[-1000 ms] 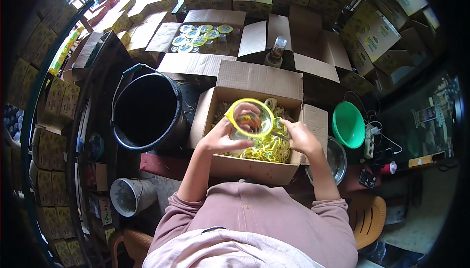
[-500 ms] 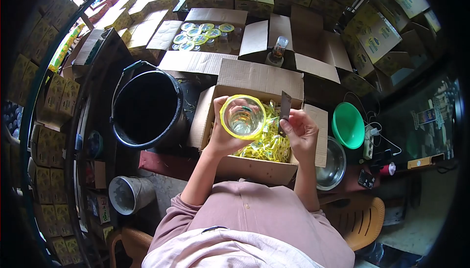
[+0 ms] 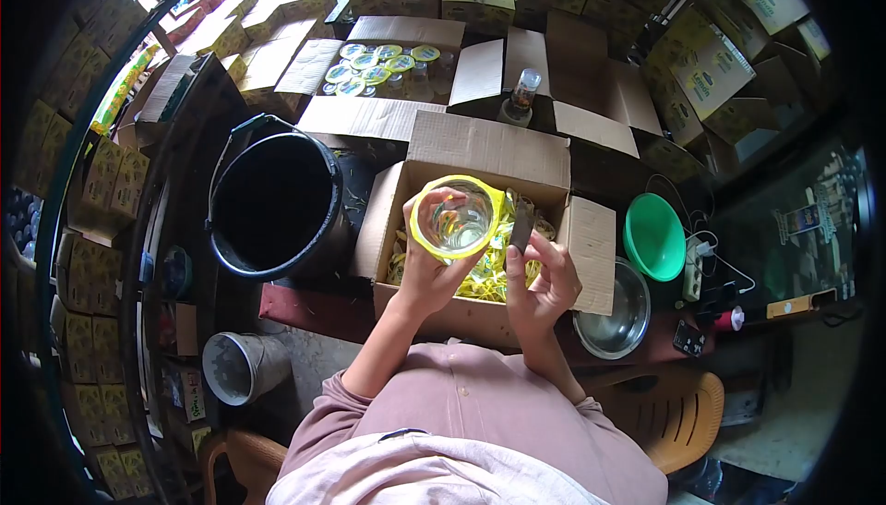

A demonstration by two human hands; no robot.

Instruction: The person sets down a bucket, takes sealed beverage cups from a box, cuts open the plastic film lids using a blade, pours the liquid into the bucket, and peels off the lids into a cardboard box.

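Observation:
My left hand (image 3: 425,280) is wrapped round a clear cup (image 3: 459,228) with a yellow rim, its round top facing me. In my right hand (image 3: 539,291), thumb and fingers pinch a flat dark metal blade (image 3: 521,225). The blade stands close to the cup's right side, where a bit of yellow film sticks out from the rim; whether they touch I cannot tell. Both hands are over an open cardboard box (image 3: 489,150) with a heap of shredded yellow strips (image 3: 482,282) inside.
A black bucket (image 3: 334,228) stands left of the box, a grey pail (image 3: 277,362) below it. On the right are a green basin (image 3: 657,237) and a metal bowl (image 3: 637,325). Behind, a carton (image 3: 374,120) holds several yellow-lidded cups, beside a glass bottle (image 3: 524,90).
My right hand has moved left and slightly down, bringing the blade close to the cup's rim. The cup has turned a little, and yellow film now juts from its right side.

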